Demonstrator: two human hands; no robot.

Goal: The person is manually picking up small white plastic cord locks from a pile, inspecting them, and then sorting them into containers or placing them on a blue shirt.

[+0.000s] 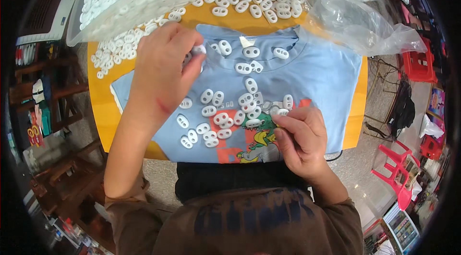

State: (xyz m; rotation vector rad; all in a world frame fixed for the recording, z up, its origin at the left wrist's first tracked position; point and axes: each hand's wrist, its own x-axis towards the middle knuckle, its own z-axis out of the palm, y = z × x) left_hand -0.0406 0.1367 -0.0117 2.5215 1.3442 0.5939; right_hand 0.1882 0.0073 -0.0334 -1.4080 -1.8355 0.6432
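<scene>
Clamped between fingers of left hand (164,60): pieces (199,50). Curled nearly together on right hand (306,136); cannot tell if gripping. Strewn loose over shirt (331,74), likely for easy pickup.

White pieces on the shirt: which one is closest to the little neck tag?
The piece just below the neck tag in the picture; others on the blue shirt lie farther away.

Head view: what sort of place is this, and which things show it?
Possibly a home workroom or small workshop: many white pieces, a yellow table and, nearby, a red stool.
</scene>
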